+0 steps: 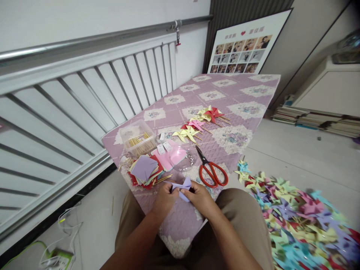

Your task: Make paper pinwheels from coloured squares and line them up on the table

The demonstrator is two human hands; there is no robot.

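A purple paper pinwheel (184,186) with folded blades is held between my two hands over the near corner of the table. My left hand (165,198) pinches its left side, fingers closed. On its right side my right hand (199,198) grips the paper between thumb and fingers. Just beyond lie scissors (211,171) with red handles. A stack of coloured paper squares (144,168), purple on top, lies to the left, with thin sticks (163,179) beside it. A clear dish (184,162) holds small shiny pieces. Whether a stick or pin is in the pinwheel I cannot tell.
A clear plastic box (137,138) of sticks stands at the left edge. Finished pinwheels (204,120) lie mid-table on the patterned cloth (215,95). Many more pinwheels (300,221) are heaped on the floor at right. A radiator (112,86) borders the left; a power strip (60,258) lies below.
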